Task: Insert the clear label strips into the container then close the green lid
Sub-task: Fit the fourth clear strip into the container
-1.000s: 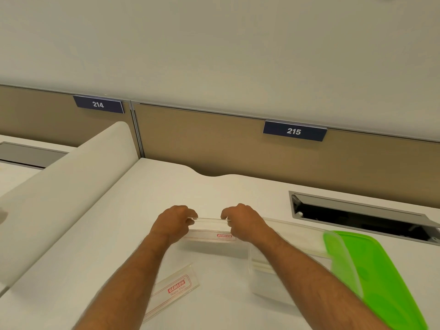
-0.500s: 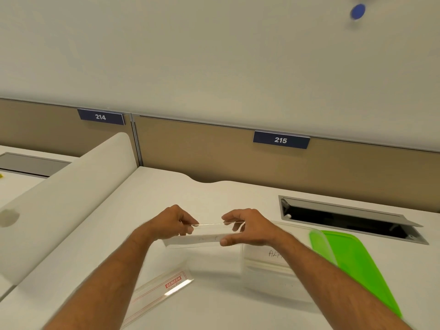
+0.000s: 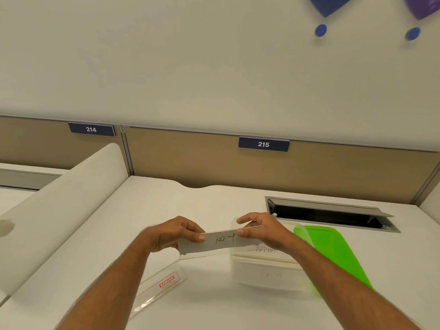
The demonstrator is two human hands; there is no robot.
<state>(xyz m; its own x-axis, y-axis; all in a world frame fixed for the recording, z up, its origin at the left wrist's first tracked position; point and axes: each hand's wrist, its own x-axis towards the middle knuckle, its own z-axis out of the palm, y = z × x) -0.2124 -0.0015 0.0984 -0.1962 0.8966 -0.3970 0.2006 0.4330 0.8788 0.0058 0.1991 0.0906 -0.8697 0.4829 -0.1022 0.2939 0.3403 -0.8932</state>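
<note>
While you look down from the head camera, your left hand [image 3: 175, 235] and right hand [image 3: 263, 231] each pinch one end of a clear strip [image 3: 220, 241] with handwriting, held above the desk [image 3: 214, 294]. Its right end hangs over the open clear container [image 3: 267, 265], which stands toward the desk's right edge. Just right of it, the green lid [image 3: 333, 253] lies flat. A second strip [image 3: 158, 290] lies near the front edge.
</note>
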